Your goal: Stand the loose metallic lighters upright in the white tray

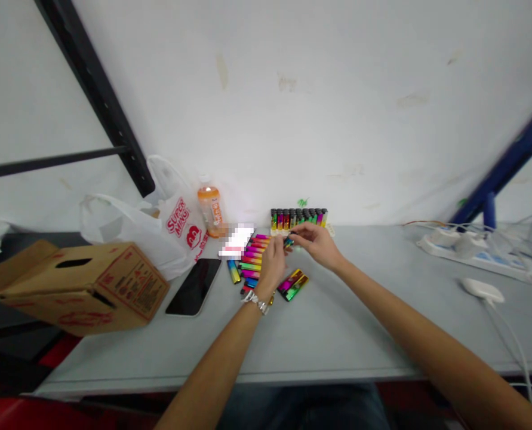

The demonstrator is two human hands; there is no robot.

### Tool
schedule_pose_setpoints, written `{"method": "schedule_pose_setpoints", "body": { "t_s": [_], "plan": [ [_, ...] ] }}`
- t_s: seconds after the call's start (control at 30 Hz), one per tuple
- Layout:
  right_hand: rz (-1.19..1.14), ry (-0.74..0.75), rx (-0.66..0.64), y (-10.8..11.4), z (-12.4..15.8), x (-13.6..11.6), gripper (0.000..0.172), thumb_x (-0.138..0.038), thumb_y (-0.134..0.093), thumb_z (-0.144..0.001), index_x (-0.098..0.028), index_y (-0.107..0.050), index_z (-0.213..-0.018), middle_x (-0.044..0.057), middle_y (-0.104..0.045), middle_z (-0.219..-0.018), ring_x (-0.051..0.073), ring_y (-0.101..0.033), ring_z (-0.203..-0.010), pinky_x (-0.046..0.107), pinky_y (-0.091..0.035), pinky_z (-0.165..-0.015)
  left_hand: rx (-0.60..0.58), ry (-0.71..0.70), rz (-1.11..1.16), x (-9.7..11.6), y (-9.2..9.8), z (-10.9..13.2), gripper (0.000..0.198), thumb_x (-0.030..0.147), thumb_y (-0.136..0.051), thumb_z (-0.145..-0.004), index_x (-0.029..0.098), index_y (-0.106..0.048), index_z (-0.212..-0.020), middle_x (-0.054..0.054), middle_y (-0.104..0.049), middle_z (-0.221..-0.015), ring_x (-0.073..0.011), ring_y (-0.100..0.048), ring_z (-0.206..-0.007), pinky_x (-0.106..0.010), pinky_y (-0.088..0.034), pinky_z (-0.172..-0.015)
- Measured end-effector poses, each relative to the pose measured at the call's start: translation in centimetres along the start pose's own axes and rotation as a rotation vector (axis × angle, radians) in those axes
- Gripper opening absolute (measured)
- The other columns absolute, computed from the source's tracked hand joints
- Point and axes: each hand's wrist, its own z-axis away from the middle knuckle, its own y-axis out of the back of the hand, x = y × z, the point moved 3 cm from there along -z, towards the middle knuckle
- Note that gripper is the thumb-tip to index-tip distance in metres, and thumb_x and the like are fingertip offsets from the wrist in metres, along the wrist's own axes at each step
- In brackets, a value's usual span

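My left hand (272, 263) and my right hand (317, 242) meet over the grey table (328, 334), both pinching one small multicoloured lighter (289, 241) between their fingertips. A watch is on my left wrist. Under my left hand lies a row of several rainbow-coloured lighters (253, 260), side by side. Two more lighters (293, 284) lie just below my hands. Behind them a tray of upright lighters (298, 218) stands against the wall.
A black phone (194, 286) lies left of the lighters. Further left sit a cardboard box (77, 283), a white plastic bag (167, 224) and an orange drink bottle (211, 210). At the right are a power strip (471, 248) with cables and a white mouse (481, 290).
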Motion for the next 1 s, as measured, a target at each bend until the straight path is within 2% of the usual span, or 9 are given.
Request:
{"method": "schedule_pose_setpoints", "body": {
  "t_s": [0.07,0.13,0.23,0.37,0.47,0.6,0.7,0.83,1.0],
  "plan": [
    [0.072,0.038,0.052,1.1,-1.7,0.3,0.028,-0.041,-0.072,-0.081,-0.017,-0.07,-0.094,0.006,-0.073,-0.085,0.019,-0.068,-0.075,0.033,-0.055,-0.072,0.074,-0.12,-0.199,0.5,0.8,-0.2,0.024,0.021,-0.038,-0.097,0.016,-0.059,-0.109,-0.012,-0.065,-0.11,-0.0212,-0.062,-0.105,-0.037,-0.051,-0.092],
    [0.216,0.064,0.086,2.1,-3.4,0.8,0.023,-0.035,-0.071,-0.081,-0.017,-0.071,-0.093,0.005,-0.073,-0.082,0.018,-0.067,-0.072,0.033,-0.055,-0.071,0.093,-0.219,-0.387,0.9,1.5,-0.4,0.03,0.01,-0.039,-0.092,0.015,-0.057,-0.115,-0.013,-0.062,-0.118,-0.0225,-0.057,-0.115,-0.04,-0.045,-0.103],
    [0.462,0.118,0.024,2.5,-5.6,1.4,0.014,-0.024,-0.069,-0.081,-0.016,-0.072,-0.092,0.005,-0.074,-0.082,0.018,-0.067,-0.073,0.032,-0.053,-0.074,0.013,-0.258,-0.603,1.1,1.9,-0.4,0.027,0.008,-0.044,-0.09,0.018,-0.063,-0.106,-0.01,-0.063,-0.112,-0.0252,-0.056,-0.113,-0.043,-0.044,-0.101],
    [0.717,0.169,-0.136,1.7,-7.3,1.9,0.015,-0.018,-0.066,-0.083,-0.016,-0.074,-0.095,0.007,-0.076,-0.089,0.02,-0.067,-0.081,0.033,-0.05,-0.08,-0.049,-0.233,-0.768,0.8,2.1,-0.2,0.019,0.015,-0.052,-0.09,0.021,-0.067,-0.101,-0.008,-0.064,-0.112,-0.0283,-0.055,-0.113,-0.045,-0.044,-0.096],
    [0.864,0.18,-0.218,0.9,-8.1,2.1,0.014,-0.019,-0.066,-0.084,-0.017,-0.075,-0.096,0.008,-0.076,-0.093,0.022,-0.064,-0.089,0.036,-0.045,-0.088,-0.089,-0.212,-0.817,0.5,2.0,-0.2,0.016,0.017,-0.055,-0.09,0.021,-0.068,-0.099,-0.008,-0.064,-0.113,-0.0279,-0.054,-0.113,-0.044,-0.042,-0.098],
    [0.984,0.143,-0.265,0.5,-8.8,2.2,0.016,-0.023,-0.066,-0.087,-0.019,-0.076,-0.098,0.008,-0.076,-0.095,0.026,-0.057,-0.101,0.04,-0.036,-0.093,-0.103,-0.202,-0.838,0.3,1.9,-0.2,0.016,0.017,-0.056,-0.089,0.022,-0.069,-0.098,-0.007,-0.065,-0.113,-0.0273,-0.054,-0.113,-0.043,-0.041,-0.096],
    [1.06,0.155,-0.255,0.4,-8.7,1.8,0.019,-0.03,-0.064,-0.09,-0.02,-0.078,-0.099,0.01,-0.073,-0.1,0.029,-0.05,-0.108,0.042,-0.032,-0.094,-0.107,-0.205,-0.846,0.3,1.8,-0.3,0.016,0.017,-0.057,-0.088,0.022,-0.069,-0.097,-0.007,-0.065,-0.114,-0.0275,-0.054,-0.114,-0.043,-0.042,-0.094],
    [1.14,0.214,-0.198,0.1,-8.0,1.0,0.03,-0.038,-0.054,-0.096,-0.024,-0.079,-0.106,0.014,-0.062,-0.114,0.031,-0.043,-0.111,0.044,-0.031,-0.093,-0.122,-0.201,-0.84,0.1,1.8,-0.2,0.014,0.018,-0.058,-0.088,0.022,-0.069,-0.096,-0.008,-0.064,-0.113,-0.0272,-0.053,-0.115,-0.042,-0.042,-0.095],
    [1.174,0.154,-0.196,0.2,-7.0,1.3,0.038,-0.035,-0.048,-0.098,-0.025,-0.071,-0.126,0.016,-0.054,-0.113,0.033,-0.041,-0.114,0.046,-0.031,-0.095,-0.114,-0.237,-0.837,0.1,1.6,0.0,0.013,0.02,-0.056,-0.09,0.02,-0.068,-0.094,-0.009,-0.063,-0.111,-0.0282,-0.053,-0.112,-0.043,-0.043,-0.093]
  ]
}}
